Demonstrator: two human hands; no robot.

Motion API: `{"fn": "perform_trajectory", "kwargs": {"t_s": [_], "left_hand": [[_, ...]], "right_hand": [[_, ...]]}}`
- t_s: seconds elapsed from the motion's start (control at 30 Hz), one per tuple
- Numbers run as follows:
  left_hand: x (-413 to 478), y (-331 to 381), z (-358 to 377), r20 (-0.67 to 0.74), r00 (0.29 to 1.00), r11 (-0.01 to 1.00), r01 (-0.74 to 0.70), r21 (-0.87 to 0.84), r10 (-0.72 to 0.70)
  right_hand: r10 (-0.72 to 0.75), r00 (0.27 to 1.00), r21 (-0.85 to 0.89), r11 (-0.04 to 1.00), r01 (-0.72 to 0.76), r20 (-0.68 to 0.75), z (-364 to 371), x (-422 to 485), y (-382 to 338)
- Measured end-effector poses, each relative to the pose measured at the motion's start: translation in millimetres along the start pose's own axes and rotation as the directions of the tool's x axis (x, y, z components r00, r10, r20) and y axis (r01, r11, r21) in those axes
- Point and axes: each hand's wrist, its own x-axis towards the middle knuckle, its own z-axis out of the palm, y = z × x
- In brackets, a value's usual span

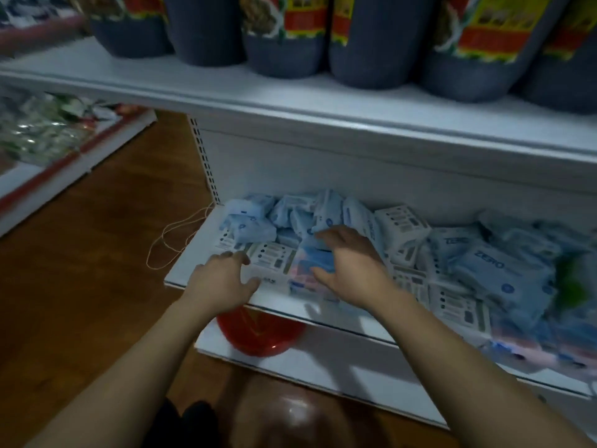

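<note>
We can read one word for certain: ZERO, in capitals, on a blue pack at the right of the shelf. A second pack just behind it shows the same letters, fainter. The white packs carry barcodes and lines of small print that we cannot make out. The held pack, which the right hand grips, is too blurred to read. So are the red and yellow labels on the bags above.
</note>
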Motion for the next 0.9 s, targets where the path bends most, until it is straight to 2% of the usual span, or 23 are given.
{"fn": "perform_trajectory", "kwargs": {"t_s": [0.13, 0.27, 0.37, 0.43, 0.53, 0.67, 0.9], "left_hand": [[13, -16, 19, -0.129, 0.992, 1.0, -0.007, -0.025, 0.004], [-16, -29, 49, -0.223, 0.975, 0.997, -0.03, -0.068, 0.014], [-61, -42, 64, -0.172, 0.985, 0.997, -0.025, -0.079, 0.012], [-83, -49, 59, -0.19, 0.981, 0.999, -0.034, -0.038, 0.027], [-105, -56, 40, -0.284, 0.958, 0.998, -0.048, -0.027, 0.038], [-132, -60, 38, -0.28, 0.959, 0.999, -0.039, -0.001, 0.037], [-154, -51, 32, -0.281, 0.96, 1.0, -0.015, -0.02, 0.008]], "right_hand": [[-0.103, 0.991, -0.114, 0.989, 0.093, -0.087, 26, 15, 0], [-0.125, 0.967, -0.152, 0.984, 0.093, -0.221, 44, 4, -14], [-0.068, 0.983, -0.144, 0.989, 0.044, -0.169, 53, -24, -35], [-0.045, 0.991, -0.172, 0.985, 0.024, -0.122, 56, -41, -44], [-0.012, 0.988, -0.175, 0.984, -0.015, -0.155, 51, -58, -60], [0.009, 0.993, -0.197, 0.98, -0.032, -0.115, 55, -83, -82], [-0.007, 0.99, -0.173, 0.985, -0.018, -0.142, 48, -103, -97]]}}
